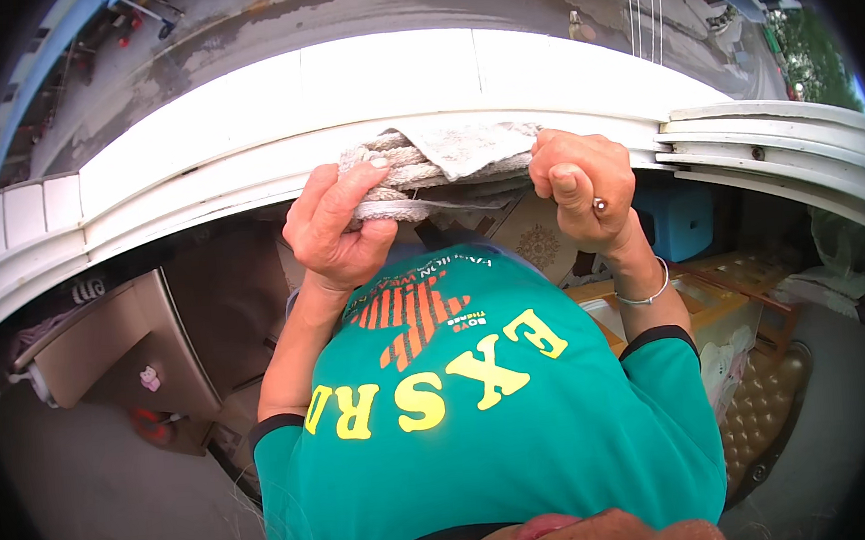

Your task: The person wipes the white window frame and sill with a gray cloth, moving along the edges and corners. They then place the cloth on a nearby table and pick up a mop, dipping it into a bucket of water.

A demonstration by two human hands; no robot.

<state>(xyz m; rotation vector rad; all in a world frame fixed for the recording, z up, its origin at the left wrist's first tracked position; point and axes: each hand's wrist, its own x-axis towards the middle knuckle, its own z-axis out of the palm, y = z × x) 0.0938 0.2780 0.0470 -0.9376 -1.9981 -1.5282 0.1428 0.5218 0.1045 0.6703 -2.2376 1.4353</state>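
Grey cloth [474,150] at twelve o'clock, bunched over the near edge of the white sill [244,155]. My left hand [337,221], ten o'clock, pinches its left end, fingers curled. My right hand [584,187], two o'clock, is a tight fist, apparently gripping the other end. Likely step: folding or wringing; next calls for even tension.
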